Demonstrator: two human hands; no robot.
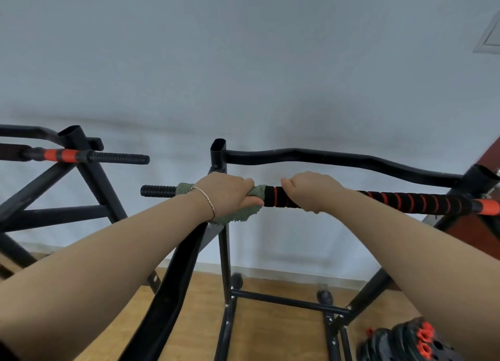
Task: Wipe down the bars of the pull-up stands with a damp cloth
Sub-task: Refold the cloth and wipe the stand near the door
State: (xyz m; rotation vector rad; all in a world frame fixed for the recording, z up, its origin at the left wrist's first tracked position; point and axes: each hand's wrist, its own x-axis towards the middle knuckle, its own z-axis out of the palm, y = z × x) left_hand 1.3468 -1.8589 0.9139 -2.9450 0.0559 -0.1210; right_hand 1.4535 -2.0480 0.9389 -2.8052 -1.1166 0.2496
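Cloth (244,211) under left hand (226,195), on bar (378,199)

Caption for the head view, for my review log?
Left hand grips a green cloth round the foam-wrapped bar; right hand grips alongside.

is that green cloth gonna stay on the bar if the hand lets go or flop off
Probably floppy: the green cloth wraps round the bar and its loose edge sags below the left hand. Likely light, being thin and bunched. Released, it would probably slide off, since only that hand seems to pin it.
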